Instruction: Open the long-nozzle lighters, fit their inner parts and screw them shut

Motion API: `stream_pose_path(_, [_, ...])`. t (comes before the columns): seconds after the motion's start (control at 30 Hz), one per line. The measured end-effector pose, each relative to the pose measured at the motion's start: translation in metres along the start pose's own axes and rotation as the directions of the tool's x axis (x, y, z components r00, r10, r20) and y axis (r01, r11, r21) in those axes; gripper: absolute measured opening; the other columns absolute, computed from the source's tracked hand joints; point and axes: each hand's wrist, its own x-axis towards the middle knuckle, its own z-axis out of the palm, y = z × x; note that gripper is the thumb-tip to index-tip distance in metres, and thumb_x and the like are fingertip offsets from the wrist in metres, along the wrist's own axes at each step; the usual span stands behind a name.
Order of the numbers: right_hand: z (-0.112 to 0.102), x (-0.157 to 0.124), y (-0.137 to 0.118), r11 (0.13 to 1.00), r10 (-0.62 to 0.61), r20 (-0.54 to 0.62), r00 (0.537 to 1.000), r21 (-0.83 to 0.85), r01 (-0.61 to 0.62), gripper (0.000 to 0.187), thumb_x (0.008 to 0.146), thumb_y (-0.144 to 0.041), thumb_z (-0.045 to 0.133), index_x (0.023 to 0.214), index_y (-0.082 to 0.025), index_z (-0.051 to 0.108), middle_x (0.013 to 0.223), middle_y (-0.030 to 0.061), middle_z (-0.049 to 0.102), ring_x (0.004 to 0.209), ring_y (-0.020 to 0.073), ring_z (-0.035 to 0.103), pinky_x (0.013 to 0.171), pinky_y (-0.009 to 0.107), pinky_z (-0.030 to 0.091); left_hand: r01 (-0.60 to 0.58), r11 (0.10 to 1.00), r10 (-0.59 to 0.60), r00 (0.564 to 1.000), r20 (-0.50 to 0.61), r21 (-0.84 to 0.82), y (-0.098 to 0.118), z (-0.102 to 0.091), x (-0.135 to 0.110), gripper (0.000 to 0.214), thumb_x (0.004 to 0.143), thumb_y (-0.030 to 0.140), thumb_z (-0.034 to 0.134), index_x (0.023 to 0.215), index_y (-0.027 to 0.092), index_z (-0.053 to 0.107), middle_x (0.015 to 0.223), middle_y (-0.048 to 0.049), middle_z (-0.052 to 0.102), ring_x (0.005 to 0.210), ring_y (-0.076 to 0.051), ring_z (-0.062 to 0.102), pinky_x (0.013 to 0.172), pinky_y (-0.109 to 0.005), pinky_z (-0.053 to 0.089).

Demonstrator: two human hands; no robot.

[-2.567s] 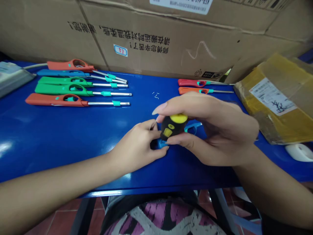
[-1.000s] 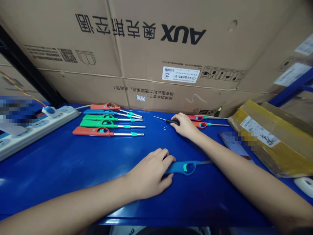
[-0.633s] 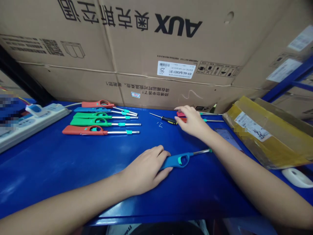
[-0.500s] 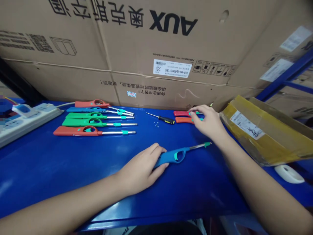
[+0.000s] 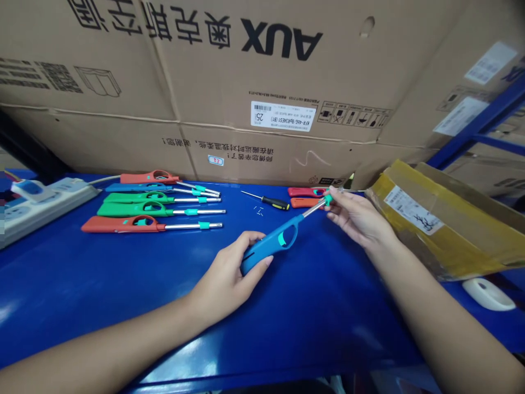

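Observation:
My left hand (image 5: 227, 276) is wrapped around the handle of a blue long-nosed lighter (image 5: 266, 246) with a green trigger. The lighter tilts up to the right above the blue tabletop. At its far end, my right hand (image 5: 356, 219) pinches near the green piece on the metal tube; the fingertips partly cover the end. Just behind the right hand lie a red lighter (image 5: 301, 191) and an orange lighter (image 5: 302, 203), their right ends hidden. A yellow-and-black screwdriver (image 5: 275, 203) rests left of these two.
Several lighters lie in a row at the left, including an orange one (image 5: 117, 225) and a green one (image 5: 125, 209). A white power strip (image 5: 45, 210) is beside them. A large cardboard box (image 5: 213, 98) stands behind, a taped carton (image 5: 463, 235) and a white mouse (image 5: 488, 294) right.
My right hand has come away from the red and orange lighters to the tip of the blue lighter. My left hand has shifted slightly left, tilting the blue lighter more steeply upward.

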Motion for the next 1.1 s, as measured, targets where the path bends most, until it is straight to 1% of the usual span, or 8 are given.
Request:
stream_pose_path(0.17, [0.028,-0.015,0.013,0.979,0.126,0.136,0.983,0.142,-0.145,0.037,0.057,-0.042,0.095,0.074,-0.018,0.073,0.071,-0.0002,0.069,0.064,0.0088,0.062,0.059,0.019,0.054,-0.053,0.998,0.052,0.998,-0.029,-0.02,-0.001,0.003,0.0,0.035,0.098,0.033,0.059,0.132,0.026,0.054,0.121,-0.001,0.07,0.106,-0.017,0.068,0.094,-0.029,0.053])
stream_pose_path(0.27, [0.041,-0.021,0.023,0.965,0.143,0.191,0.971,0.193,-0.18,0.034,0.06,-0.039,0.094,0.075,-0.016,0.074,0.072,-0.0008,0.068,0.066,0.0078,0.061,0.061,0.018,0.053,-0.07,0.997,0.068,0.996,-0.064,-0.018,-0.003,0.005,0.0,0.035,0.097,0.032,0.061,0.132,0.027,0.056,0.125,0.0003,0.07,0.11,-0.016,0.068,0.097,-0.027,0.052])
stream_pose_path(0.43, [0.049,-0.029,0.031,0.945,0.145,0.202,0.969,0.261,-0.196,0.033,0.063,-0.038,0.093,0.076,-0.015,0.073,0.072,-0.001,0.067,0.065,0.0065,0.057,0.063,0.019,0.05,-0.088,0.996,0.086,0.992,-0.094,-0.016,-0.006,0.009,-0.001,0.032,0.097,0.029,0.061,0.129,0.025,0.058,0.119,0.0008,0.073,0.101,-0.014,0.07,0.09,-0.024,0.055])
stream_pose_path(0.57, [0.052,-0.035,0.031,0.936,0.134,0.201,0.97,0.296,-0.19,0.032,0.064,-0.038,0.092,0.074,-0.015,0.073,0.071,-0.0017,0.065,0.066,0.0065,0.055,0.066,0.021,0.049,-0.129,0.992,0.128,0.986,-0.106,-0.004,-0.007,0.012,-0.003,0.033,0.097,0.027,0.062,0.13,0.023,0.057,0.121,-0.0016,0.072,0.104,-0.015,0.071,0.093,-0.025,0.055])
stream_pose_path(0.7, [0.054,-0.039,0.03,0.937,0.132,0.219,0.967,0.292,-0.194,0.031,0.065,-0.039,0.091,0.075,-0.015,0.073,0.072,-0.0009,0.064,0.066,0.0072,0.054,0.066,0.022,0.048,-0.185,0.983,0.185,0.977,-0.108,0.008,-0.007,0.014,-0.006,0.036,0.097,0.023,0.061,0.133,0.023,0.056,0.126,-0.0028,0.071,0.112,-0.016,0.069,0.099,-0.025,0.054])
stream_pose_path(0.9, [0.055,-0.042,0.03,0.954,0.109,0.221,0.969,0.251,-0.165,0.034,0.066,-0.042,0.09,0.077,-0.016,0.072,0.075,-0.0004,0.065,0.066,0.0075,0.054,0.067,0.023,0.048,-0.226,0.974,0.228,0.967,-0.112,0.035,-0.007,0.012,-0.01,0.036,0.097,0.02,0.061,0.132,0.023,0.058,0.126,-0.0035,0.071,0.113,-0.016,0.069,0.099,-0.023,0.054])
stream_pose_path(1.0, [0.056,-0.04,0.031,0.97,0.085,0.208,0.974,0.205,-0.129,0.037,0.067,-0.047,0.088,0.078,-0.017,0.07,0.076,-0.0006,0.065,0.066,0.0073,0.054,0.068,0.023,0.05,-0.196,0.981,0.196,0.974,-0.11,0.016,-0.006,0.012,-0.006,0.035,0.097,0.023,0.061,0.132,0.022,0.059,0.127,-0.0028,0.071,0.114,-0.016,0.069,0.1,-0.023,0.053])
stream_pose_path(1.1, [0.052,-0.033,0.03,0.989,0.067,0.203,0.977,0.116,-0.092,0.041,0.068,-0.053,0.085,0.077,-0.017,0.067,0.074,-0.001,0.064,0.065,0.0078,0.056,0.069,0.025,0.052,-0.125,0.992,0.123,0.987,-0.104,-0.018,-0.006,0.013,0.0,0.034,0.096,0.027,0.063,0.13,0.024,0.061,0.125,-0.0004,0.072,0.112,-0.015,0.069,0.1,-0.023,0.053])
